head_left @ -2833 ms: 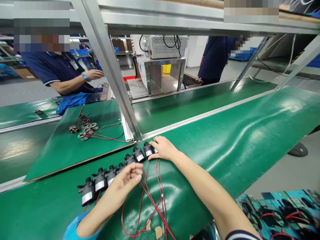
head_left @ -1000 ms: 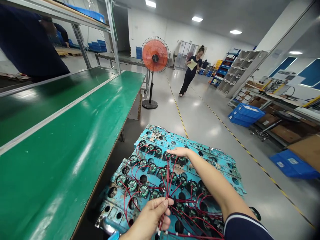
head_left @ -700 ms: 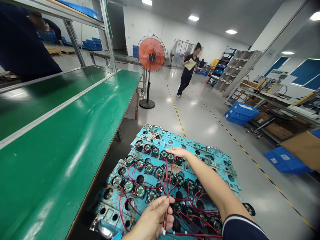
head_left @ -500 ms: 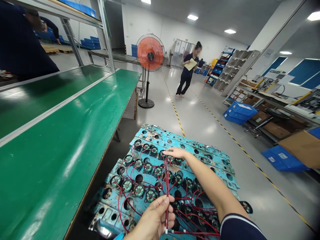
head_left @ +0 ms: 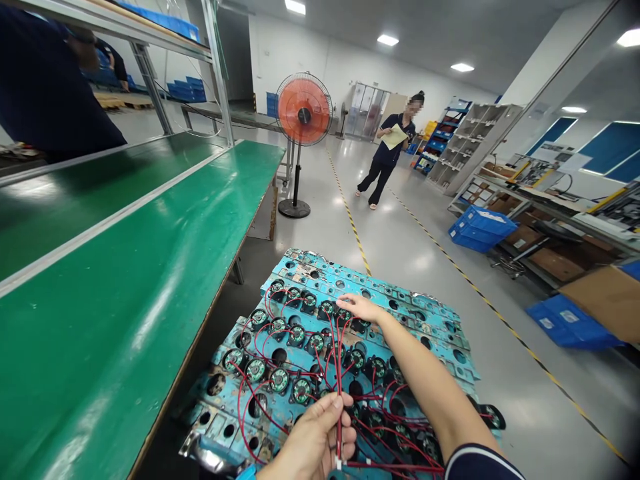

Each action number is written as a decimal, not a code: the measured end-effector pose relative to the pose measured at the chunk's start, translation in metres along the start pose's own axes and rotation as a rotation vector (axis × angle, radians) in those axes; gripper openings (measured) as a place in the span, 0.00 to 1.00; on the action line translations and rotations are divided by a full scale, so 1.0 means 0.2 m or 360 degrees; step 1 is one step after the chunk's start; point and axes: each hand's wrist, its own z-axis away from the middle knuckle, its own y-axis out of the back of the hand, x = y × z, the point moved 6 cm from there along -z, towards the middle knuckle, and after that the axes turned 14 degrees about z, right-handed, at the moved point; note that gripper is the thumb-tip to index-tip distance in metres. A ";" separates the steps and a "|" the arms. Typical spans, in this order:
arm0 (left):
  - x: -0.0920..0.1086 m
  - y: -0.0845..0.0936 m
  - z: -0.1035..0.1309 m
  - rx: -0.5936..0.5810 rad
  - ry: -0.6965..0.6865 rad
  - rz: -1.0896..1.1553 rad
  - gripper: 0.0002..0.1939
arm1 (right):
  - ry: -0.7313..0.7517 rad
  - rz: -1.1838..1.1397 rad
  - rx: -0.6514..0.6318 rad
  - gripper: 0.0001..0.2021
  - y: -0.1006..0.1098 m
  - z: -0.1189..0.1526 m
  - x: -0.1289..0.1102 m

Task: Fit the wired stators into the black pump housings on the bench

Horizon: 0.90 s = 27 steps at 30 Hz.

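Observation:
A worn blue metal plate [head_left: 345, 284] full of holes bears rows of small round black motors with green faces and red wires. My left hand [head_left: 320, 427], in front at the bottom, is closed around a bundle of red wires [head_left: 340, 373] whose white connector [head_left: 339, 463] hangs below the fingers. The wires run up toward the back row. There my right hand [head_left: 361, 308] reaches over, its fingers bent onto the rim of a small round motor [head_left: 344, 316]. A neighbouring motor [head_left: 327, 309] sits just left of the fingertips.
A green-topped bench [head_left: 165, 267] runs along the left. Beyond the plate stand an orange fan [head_left: 305, 117] and a person [head_left: 387, 157] holding a paper. Blue crates [head_left: 570, 320] and a cluttered workbench line the right side.
My right hand has shifted right from one back-row motor to its neighbour. My left hand keeps hold of the wires. The person in the aisle has stepped to the right.

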 end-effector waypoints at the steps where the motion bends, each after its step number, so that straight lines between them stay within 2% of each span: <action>1: 0.00 0.00 0.00 0.0017 0.0001 0.0003 0.19 | 0.0027 -0.0005 -0.0003 0.26 0.00 0.00 -0.01; 7: -0.01 0.01 0.01 0.0095 -0.0017 0.0021 0.17 | 0.0179 0.0002 -0.0088 0.29 0.01 0.00 -0.03; 14: -0.01 -0.01 0.00 0.0096 -0.0010 0.0063 0.19 | 0.0169 -0.0007 -0.0092 0.33 0.00 -0.02 0.01; 19: -0.01 -0.01 0.01 0.0102 -0.0006 0.0073 0.21 | 0.0070 0.0014 0.0071 0.33 -0.07 -0.02 0.03; 23: 0.00 0.00 0.01 0.0072 -0.0024 0.0083 0.18 | 0.0137 0.0009 0.0227 0.30 -0.01 0.03 0.00; 27: -0.01 0.01 0.01 0.0071 -0.0020 0.0078 0.16 | 0.0320 0.0007 0.0132 0.27 0.07 0.10 -0.07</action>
